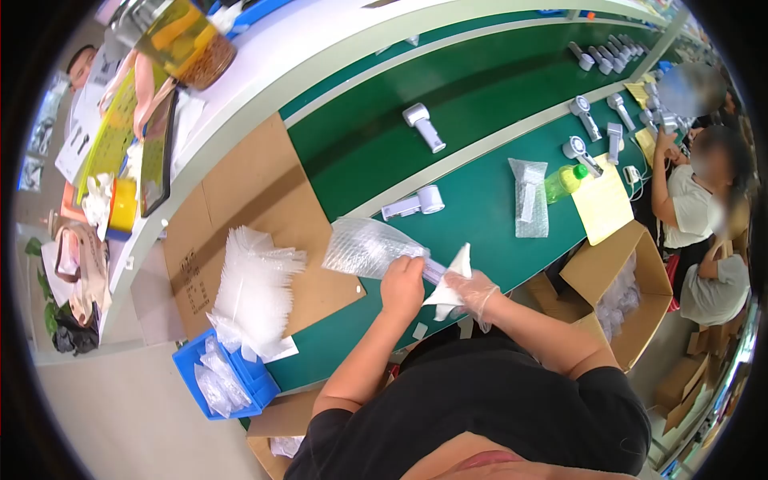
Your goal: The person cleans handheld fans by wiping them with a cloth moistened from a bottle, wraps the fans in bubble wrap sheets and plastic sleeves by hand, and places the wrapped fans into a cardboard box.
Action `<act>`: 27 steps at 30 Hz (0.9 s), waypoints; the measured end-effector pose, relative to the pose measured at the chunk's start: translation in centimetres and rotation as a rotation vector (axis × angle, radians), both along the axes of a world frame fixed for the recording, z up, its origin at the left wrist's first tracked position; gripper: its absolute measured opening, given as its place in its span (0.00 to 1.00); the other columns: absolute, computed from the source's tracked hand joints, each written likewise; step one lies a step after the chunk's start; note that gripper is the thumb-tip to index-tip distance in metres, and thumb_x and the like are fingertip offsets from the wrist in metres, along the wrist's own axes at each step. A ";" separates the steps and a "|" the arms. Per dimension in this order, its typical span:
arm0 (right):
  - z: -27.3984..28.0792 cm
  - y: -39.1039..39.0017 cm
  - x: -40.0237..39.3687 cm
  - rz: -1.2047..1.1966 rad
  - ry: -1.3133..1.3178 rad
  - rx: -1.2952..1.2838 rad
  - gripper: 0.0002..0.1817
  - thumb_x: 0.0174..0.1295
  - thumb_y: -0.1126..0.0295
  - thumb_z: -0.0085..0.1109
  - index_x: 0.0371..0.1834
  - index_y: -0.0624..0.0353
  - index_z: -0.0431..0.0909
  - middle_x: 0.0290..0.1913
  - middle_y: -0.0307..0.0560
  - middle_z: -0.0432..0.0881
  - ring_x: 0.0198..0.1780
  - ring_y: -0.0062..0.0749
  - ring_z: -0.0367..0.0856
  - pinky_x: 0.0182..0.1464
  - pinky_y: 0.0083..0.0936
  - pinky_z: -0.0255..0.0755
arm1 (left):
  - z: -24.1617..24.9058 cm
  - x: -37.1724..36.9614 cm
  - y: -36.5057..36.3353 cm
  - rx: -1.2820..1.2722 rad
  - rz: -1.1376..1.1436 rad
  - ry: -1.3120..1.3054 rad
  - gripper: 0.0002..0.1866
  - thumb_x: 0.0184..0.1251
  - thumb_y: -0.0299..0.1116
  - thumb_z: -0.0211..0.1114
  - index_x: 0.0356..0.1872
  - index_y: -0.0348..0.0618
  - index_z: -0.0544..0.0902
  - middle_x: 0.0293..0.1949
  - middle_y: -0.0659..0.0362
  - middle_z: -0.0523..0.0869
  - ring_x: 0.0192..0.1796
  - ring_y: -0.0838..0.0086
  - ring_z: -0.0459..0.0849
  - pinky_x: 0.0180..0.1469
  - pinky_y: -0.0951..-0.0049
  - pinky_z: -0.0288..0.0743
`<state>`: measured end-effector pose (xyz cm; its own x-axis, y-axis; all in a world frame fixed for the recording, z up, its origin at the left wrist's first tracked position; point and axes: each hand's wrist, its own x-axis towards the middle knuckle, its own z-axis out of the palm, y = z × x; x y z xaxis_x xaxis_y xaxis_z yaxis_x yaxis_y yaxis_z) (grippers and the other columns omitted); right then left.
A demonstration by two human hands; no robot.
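My left hand is bare and closed on the mouth of a clear bubble-wrap bag, which stretches out to the left over the bench. From the bag's mouth a pale lilac handle sticks out; it looks like a handheld fan's, but the rest is hidden. In a clear plastic glove, my right hand closes around a white cloth at the handle's other end. Just beyond my hands a lilac handheld fan lies on the green bench. Farther right lies a bubble-wrapped item.
A stack of bubble bags rests on cardboard at left, above a blue bin. A green bottle, yellow paper and several fans stand right. An open carton sits by the bench; co-workers are beyond.
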<state>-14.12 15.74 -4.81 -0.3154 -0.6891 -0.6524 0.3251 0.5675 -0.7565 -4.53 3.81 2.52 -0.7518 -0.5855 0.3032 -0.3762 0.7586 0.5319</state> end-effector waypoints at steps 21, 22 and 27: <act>-9.9 4.8 -9.8 -0.738 -0.150 -0.466 0.12 0.59 0.60 0.47 0.38 0.55 0.66 0.30 0.41 0.73 0.27 0.23 0.70 0.21 0.19 0.58 | -3.0 -14.4 -1.7 0.525 -0.203 0.032 0.21 0.49 0.27 0.61 0.47 0.37 0.69 0.41 0.52 0.76 0.35 0.67 0.76 0.36 0.73 0.71; -10.6 4.6 -9.6 -0.724 -0.167 -0.474 0.12 0.59 0.59 0.47 0.38 0.55 0.66 0.30 0.41 0.73 0.27 0.24 0.70 0.22 0.20 0.58 | -4.2 -15.1 -2.0 0.566 -0.200 0.041 0.19 0.50 0.27 0.60 0.45 0.37 0.70 0.40 0.53 0.77 0.34 0.69 0.77 0.35 0.74 0.71; -9.0 4.0 -9.3 -0.726 -0.504 -0.567 0.27 0.52 0.60 0.55 0.53 0.61 0.62 0.40 0.51 0.74 0.42 0.43 0.73 0.43 0.33 0.67 | -9.9 -16.0 -1.2 1.028 -0.311 0.112 0.06 0.55 0.28 0.54 0.26 0.36 0.76 0.21 0.58 0.78 0.24 0.75 0.75 0.28 0.77 0.67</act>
<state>-23.43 19.74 -13.79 -0.5571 -0.6889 -0.4638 0.7967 -0.2855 -0.5327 -20.50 2.60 -7.37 -0.9102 -0.3868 -0.1481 -0.1537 -0.0167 0.9880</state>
